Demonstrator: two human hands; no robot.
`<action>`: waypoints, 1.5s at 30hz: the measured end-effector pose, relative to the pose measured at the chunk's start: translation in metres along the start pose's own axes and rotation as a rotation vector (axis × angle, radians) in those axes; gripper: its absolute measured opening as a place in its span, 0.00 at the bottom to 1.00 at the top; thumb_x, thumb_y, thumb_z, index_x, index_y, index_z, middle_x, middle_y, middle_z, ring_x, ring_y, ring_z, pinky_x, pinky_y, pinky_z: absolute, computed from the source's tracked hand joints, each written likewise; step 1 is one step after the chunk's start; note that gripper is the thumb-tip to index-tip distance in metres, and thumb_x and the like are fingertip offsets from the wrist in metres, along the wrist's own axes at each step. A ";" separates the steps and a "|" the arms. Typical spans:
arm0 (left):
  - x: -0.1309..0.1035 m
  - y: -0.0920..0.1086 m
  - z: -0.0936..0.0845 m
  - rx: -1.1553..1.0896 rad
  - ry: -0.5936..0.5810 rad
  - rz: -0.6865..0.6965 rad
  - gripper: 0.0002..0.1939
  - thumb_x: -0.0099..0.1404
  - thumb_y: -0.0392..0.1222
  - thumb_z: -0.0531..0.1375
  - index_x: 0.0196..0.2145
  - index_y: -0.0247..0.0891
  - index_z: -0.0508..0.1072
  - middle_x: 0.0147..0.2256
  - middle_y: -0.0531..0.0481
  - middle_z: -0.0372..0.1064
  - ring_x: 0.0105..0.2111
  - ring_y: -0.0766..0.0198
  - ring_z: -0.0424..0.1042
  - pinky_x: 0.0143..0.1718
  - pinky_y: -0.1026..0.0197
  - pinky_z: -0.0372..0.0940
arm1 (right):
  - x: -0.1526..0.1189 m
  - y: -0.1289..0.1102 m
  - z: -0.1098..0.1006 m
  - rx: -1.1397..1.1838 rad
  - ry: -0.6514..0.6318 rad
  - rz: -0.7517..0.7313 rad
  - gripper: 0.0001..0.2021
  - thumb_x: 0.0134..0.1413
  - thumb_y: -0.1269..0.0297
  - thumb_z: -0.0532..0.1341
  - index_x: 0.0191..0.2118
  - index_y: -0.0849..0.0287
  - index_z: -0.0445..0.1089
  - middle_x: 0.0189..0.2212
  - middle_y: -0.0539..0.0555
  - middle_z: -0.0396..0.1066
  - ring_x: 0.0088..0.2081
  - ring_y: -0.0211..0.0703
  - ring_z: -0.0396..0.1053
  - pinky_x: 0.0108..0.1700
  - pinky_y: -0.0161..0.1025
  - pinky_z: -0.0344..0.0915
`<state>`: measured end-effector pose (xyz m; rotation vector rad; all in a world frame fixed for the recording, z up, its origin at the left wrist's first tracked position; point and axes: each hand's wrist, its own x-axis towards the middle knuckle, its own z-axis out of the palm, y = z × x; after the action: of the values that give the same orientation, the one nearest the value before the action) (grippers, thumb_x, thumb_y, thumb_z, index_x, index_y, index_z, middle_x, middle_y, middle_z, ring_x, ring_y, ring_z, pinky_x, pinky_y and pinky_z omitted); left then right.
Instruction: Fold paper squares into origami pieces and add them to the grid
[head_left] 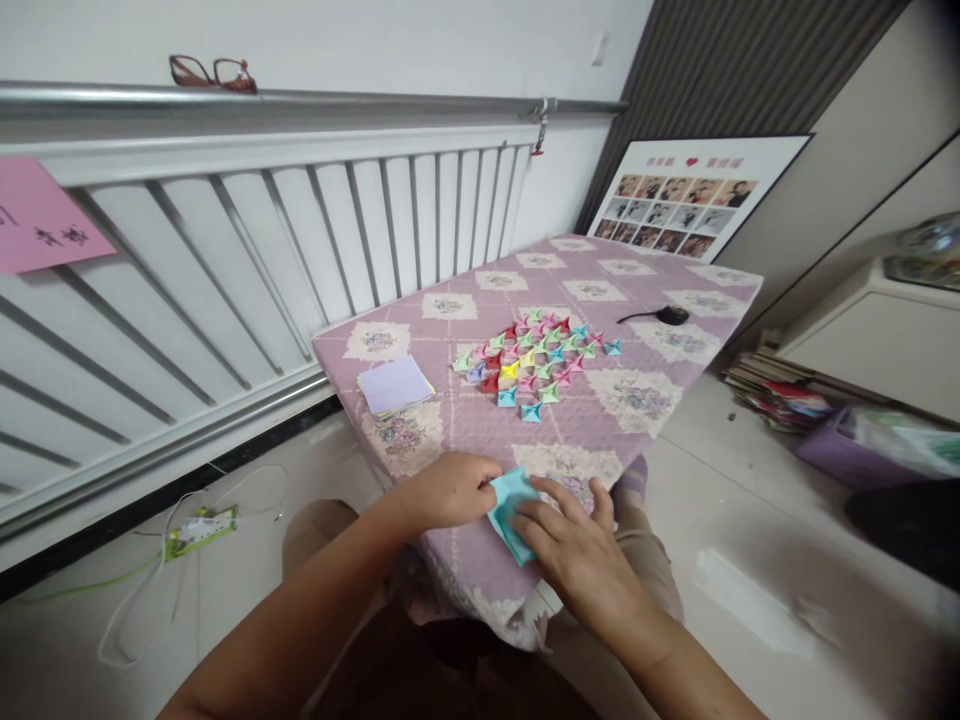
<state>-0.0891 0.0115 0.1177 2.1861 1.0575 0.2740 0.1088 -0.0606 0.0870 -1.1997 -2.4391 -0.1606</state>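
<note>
A light blue paper square [508, 505] lies folded on the near edge of the table [450, 560], which has a purple floral cloth. My left hand [448, 488] pinches the paper's left edge. My right hand [576, 545] presses flat on its right side with fingers spread. Beyond my hands, in the middle of the table, several small folded paper shapes [534, 362] in many colours lie in a cluster. A stack of square paper sheets [394, 385], lilac on top, sits at the table's left side.
A black cable end [670, 315] lies at the table's far right. A white radiator [225, 270] runs along the left wall, glasses [212, 73] on the rail above it. A framed photo board [686, 195] leans behind the table. Books [776, 395] and a power strip [201, 528] are on the floor.
</note>
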 end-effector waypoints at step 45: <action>-0.005 -0.006 0.096 -0.824 0.304 -0.233 0.11 0.62 0.40 0.57 0.42 0.36 0.71 0.35 0.50 0.71 0.35 0.64 0.67 0.37 0.63 0.61 | 0.005 0.010 0.042 1.067 0.147 0.892 0.15 0.46 0.49 0.64 0.27 0.58 0.69 0.24 0.50 0.69 0.29 0.41 0.63 0.32 0.37 0.60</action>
<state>-0.0524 -0.0363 0.0431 1.2967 1.0885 0.7935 0.1006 -0.0391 0.0506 -1.4407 -1.2535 1.0924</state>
